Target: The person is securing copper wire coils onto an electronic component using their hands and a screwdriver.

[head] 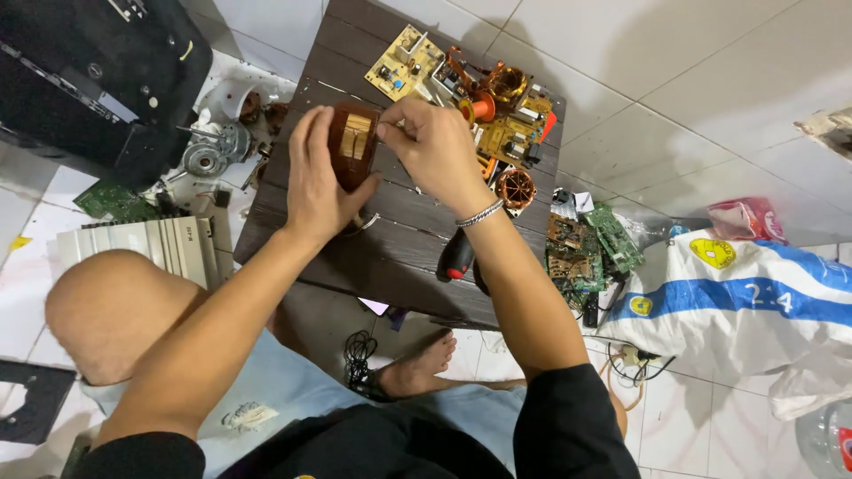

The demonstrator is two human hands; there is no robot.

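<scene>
Head view: knees and a bare foot (424,362) sit closest to the lens, w/ a black cable coil (358,353) beside the foot. Above them, a dark slatted wooden table (390,257).

Left hand (317,182) is wrapped round a small transformer (353,142), brown tape-wound w/ a pale core face showing, held just above the table's far half. Right hand (432,146) pinches at the transformer's right edge, fingertips closed on smth too small to make out, maybe tape or a lead.

Handling, as a guess: dense and heavy for its size, rigid core, but tape slick and the fine wire fragile. Best taken by the core sides, not the windings.

Near the right wrist: red-black screwdriver handle (457,257) on the table. Beyond: yellow circuit boards (410,62), copper coils (515,188). Green boards (590,244) on the floor to the right, white sack (737,293) further right.
</scene>
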